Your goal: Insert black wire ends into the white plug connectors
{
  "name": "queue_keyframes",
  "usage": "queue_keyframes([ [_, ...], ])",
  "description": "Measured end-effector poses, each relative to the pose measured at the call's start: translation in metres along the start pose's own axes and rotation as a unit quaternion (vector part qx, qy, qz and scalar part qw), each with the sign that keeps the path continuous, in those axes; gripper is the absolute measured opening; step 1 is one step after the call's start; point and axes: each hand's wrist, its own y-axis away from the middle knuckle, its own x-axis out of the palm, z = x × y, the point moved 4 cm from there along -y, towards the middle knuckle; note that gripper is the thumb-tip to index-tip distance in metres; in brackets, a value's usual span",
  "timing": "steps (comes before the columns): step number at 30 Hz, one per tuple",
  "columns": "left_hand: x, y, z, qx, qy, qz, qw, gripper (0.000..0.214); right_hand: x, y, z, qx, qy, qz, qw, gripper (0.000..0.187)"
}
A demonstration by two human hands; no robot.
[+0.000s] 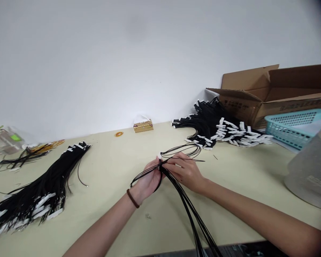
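The black wires (pixel 184 194) are held over the near middle of the table (pixel 104 171), squarely in front of the person, probably because that bare stretch leaves both hands room to work. Their long ends hang down past the near edge, while thin loops stick out to either side of the grip, and a white plug (pixel 160 155) shows at the top. One heap of wires (pixel 52 175) lies to the left and another heap (pixel 203 123) to the right, by the cardboard box (pixel 238 105); keeping them well apart perhaps stops the strands tangling. Some rubber bands (pixel 119 134) lie near the tissue pack (pixel 143 125), clear of the hands. The left hand (pixel 146 180) is turned palm up, partly curled, with the wires gripped near its thumb (a brown band (pixel 133 198) circles that wrist). The right hand (pixel 186 172) is nearly closed, its thumb and fingertips pinching thin strands where they cross the bunch; exactly which strands, I cannot tell.
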Motion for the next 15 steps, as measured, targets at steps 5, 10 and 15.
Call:
queue_keyframes([
  [5,-0.005,-0.001,-0.007,0.03,0.019,-0.04,0.999,0.01,0.0,-0.001,-0.004,0.068,-0.114,0.005,0.991,0.022],
  [10,-0.006,-0.002,-0.016,0.06,0.012,-0.072,0.996,0.014,-0.003,-0.005,-0.005,0.153,-0.215,0.023,0.964,0.026],
  [15,-0.01,-0.004,-0.018,0.07,-0.004,-0.085,0.994,0.018,-0.012,-0.014,-0.006,0.239,-0.289,0.03,0.927,0.025],
])
